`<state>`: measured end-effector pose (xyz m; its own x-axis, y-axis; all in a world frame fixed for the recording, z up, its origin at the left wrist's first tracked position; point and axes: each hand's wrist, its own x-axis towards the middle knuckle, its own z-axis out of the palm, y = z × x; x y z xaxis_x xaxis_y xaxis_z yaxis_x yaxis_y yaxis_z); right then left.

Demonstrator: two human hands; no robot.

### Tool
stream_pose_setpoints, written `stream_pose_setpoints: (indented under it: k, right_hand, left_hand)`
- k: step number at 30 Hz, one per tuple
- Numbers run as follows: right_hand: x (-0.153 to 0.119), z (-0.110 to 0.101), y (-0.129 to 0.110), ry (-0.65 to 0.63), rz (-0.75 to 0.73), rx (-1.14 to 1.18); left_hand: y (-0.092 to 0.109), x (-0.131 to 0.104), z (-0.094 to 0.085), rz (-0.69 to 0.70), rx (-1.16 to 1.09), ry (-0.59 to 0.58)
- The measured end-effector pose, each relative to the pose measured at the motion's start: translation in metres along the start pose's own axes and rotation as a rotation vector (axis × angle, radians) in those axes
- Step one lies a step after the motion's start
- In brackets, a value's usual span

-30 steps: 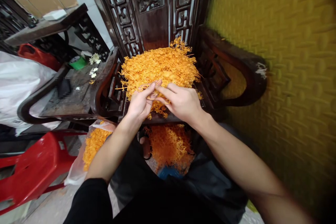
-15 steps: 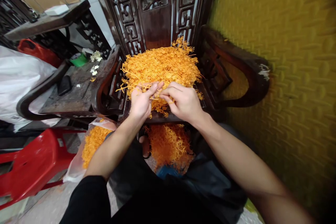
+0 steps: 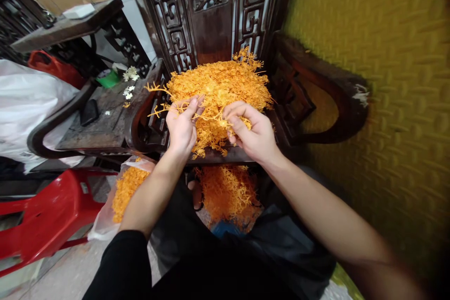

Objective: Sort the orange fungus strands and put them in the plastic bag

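Note:
A heap of orange plastic sprigs (image 3: 218,79) covers the seat of a dark carved wooden chair (image 3: 213,33). In front of the heap, my left hand (image 3: 183,124) is closed on thin branched orange sprigs (image 3: 157,111), whose ends stick out to the left. My right hand (image 3: 251,129) pinches an orange piece at its fingertips, just right of the left hand. A thin orange strand appears to run between the two hands. Exactly how the pieces join is too small to tell.
Below the seat, more orange sprigs (image 3: 227,192) fill a blue container (image 3: 227,228) between my legs. A plastic bag (image 3: 105,220) of orange pieces stands at left, beside a red plastic chair (image 3: 52,215). A yellow textured surface (image 3: 404,79) borders the right.
My hands have moved apart, the left one leftward, the right slightly rightward. Branched orange sprigs now extend further out from the left hand. The whole view shifts slightly.

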<state>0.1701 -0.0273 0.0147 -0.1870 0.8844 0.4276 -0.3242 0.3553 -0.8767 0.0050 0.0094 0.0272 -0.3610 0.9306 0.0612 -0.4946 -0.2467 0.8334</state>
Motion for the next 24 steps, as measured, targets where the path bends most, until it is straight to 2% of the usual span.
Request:
stream_pose_setpoints:
  k: [4, 7, 12, 15, 18, 24]
  right_hand:
    - [-0.005, 0.006, 0.002, -0.041, -0.006, 0.036]
    - [-0.005, 0.008, 0.005, -0.027, 0.019, 0.032]
    - [-0.006, 0.01, -0.006, 0.06, -0.014, 0.047]
    - [-0.004, 0.003, -0.017, 0.153, -0.075, 0.051]
    - [0.001, -0.008, -0.02, 0.152, -0.004, 0.095]
    - [0.004, -0.013, -0.004, 0.082, 0.213, 0.084]
  left_hand:
    - [-0.001, 0.014, 0.0, 0.052, -0.037, 0.089]
    - [-0.002, 0.02, 0.0, 0.062, -0.035, 0.109]
    - [-0.002, 0.036, -0.01, 0.084, -0.043, 0.164]
    - [0.002, 0.048, -0.021, 0.029, -0.047, 0.23]
    - [0.006, 0.047, -0.024, -0.006, -0.023, 0.177]
    - [0.011, 0.018, -0.011, -0.008, 0.032, 0.048]
